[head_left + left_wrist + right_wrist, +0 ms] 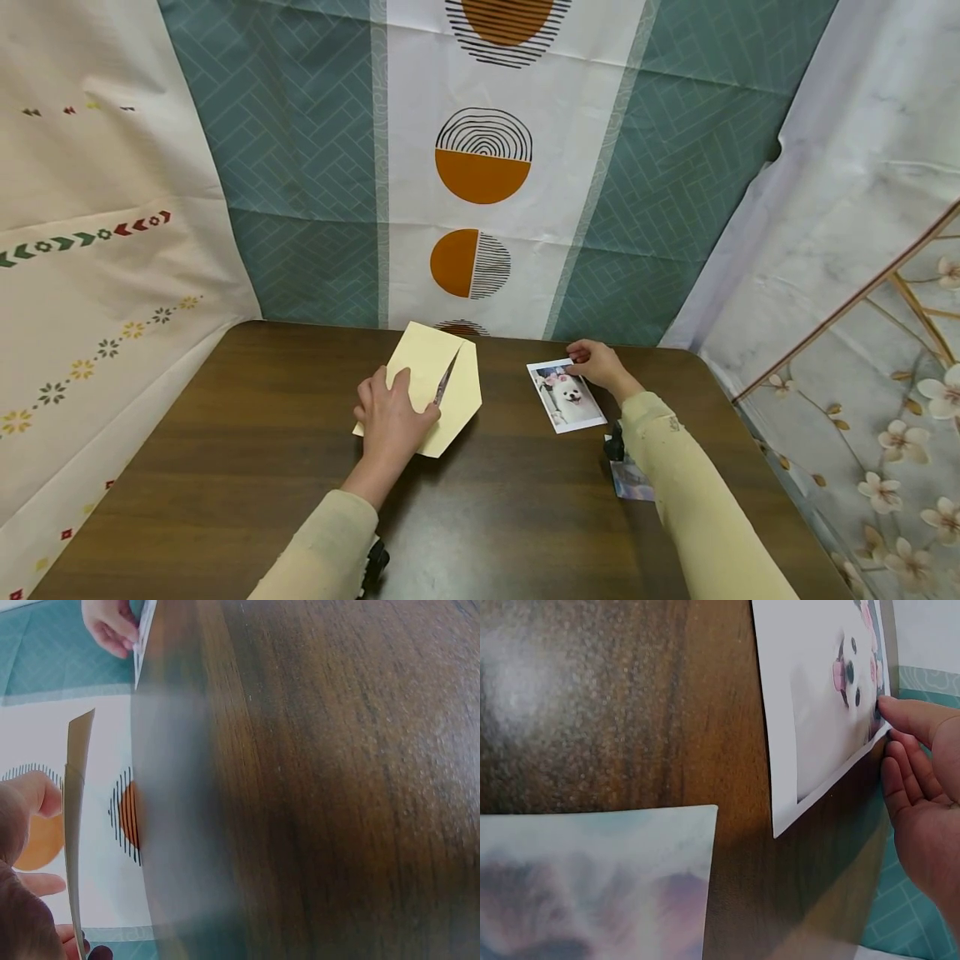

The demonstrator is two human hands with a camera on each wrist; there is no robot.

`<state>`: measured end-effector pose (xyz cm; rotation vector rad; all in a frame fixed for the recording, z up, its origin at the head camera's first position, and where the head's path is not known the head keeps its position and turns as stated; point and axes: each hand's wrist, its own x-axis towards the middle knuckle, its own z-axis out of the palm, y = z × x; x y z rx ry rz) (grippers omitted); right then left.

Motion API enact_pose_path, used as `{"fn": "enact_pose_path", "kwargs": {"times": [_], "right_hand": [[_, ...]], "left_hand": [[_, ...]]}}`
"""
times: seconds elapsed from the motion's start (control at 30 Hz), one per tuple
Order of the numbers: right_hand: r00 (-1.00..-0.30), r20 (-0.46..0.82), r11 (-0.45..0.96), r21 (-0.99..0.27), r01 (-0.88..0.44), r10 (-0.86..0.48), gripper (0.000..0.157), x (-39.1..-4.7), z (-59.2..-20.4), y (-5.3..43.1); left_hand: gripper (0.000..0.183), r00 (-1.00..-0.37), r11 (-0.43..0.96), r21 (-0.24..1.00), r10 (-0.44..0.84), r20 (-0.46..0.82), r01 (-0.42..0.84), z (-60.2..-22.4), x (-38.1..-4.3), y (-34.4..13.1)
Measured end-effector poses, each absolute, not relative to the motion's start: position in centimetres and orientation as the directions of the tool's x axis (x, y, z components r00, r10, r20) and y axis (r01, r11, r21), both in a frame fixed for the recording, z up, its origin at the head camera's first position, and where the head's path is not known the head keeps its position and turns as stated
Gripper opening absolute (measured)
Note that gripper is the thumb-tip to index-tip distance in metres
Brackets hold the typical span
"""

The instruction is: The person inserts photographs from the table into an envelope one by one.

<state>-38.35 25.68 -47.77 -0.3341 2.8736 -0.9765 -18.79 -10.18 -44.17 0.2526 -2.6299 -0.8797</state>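
My left hand (393, 419) grips a cream paper envelope (426, 357) at the left-middle of the table. Its flap stands out to the right, with a narrow slit of opening showing a patterned inside. In the left wrist view the envelope (75, 802) appears edge-on, raised off the wood, fingers on both sides of it. To the right, my right hand (598, 367) pinches the far right edge of a white-bordered photo (574, 407) of a white dog with pink flowers. In the right wrist view the thumb lies on the photo (817, 742), fingers at its edge.
A second picture card (632, 482) in pale blue and purple lies nearer on the right, partly hidden under my right forearm. The dark wooden table (225, 467) ends at a patterned curtain (315, 167) behind, with cloths on both sides.
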Motion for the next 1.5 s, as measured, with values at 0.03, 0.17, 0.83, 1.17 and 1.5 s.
{"fn": "enact_pose_path", "kwargs": {"times": [0.03,0.17,0.83,1.17,1.5], "right_hand": [[-0.973,-0.013,0.773,-0.61,-0.174,-0.23,0.04,-38.4,-47.8,25.7],[-0.973,-0.01,0.777,-0.605,-0.177,-0.23,0.038,-38.4,-47.9,25.5],[-0.98,0.002,0.779,-0.607,-0.16,-0.2,0.028,-37.9,-48.3,25.0],[-0.977,0.033,0.767,-0.614,-0.185,-0.21,0.026,-37.6,-48.2,24.8],[-0.968,0.07,0.74,-0.632,-0.231,-0.242,0.016,-37.4,-47.7,23.6]], "left_hand": [[0.063,-0.921,0.791,0.609,-0.276,0.275,-0.055,-44.2,-18.8,-10.2],[0.063,-0.923,0.793,0.607,-0.273,0.272,-0.055,-44.2,-18.8,-10.1],[0.064,-0.921,0.8,0.597,-0.269,0.283,-0.05,-44.3,-18.8,-9.9],[0.064,-0.924,0.8,0.598,-0.267,0.274,-0.054,-44.3,-18.7,-9.9],[0.064,-0.925,0.79,0.612,-0.264,0.273,-0.045,-44.1,-18.7,-9.8]]}}
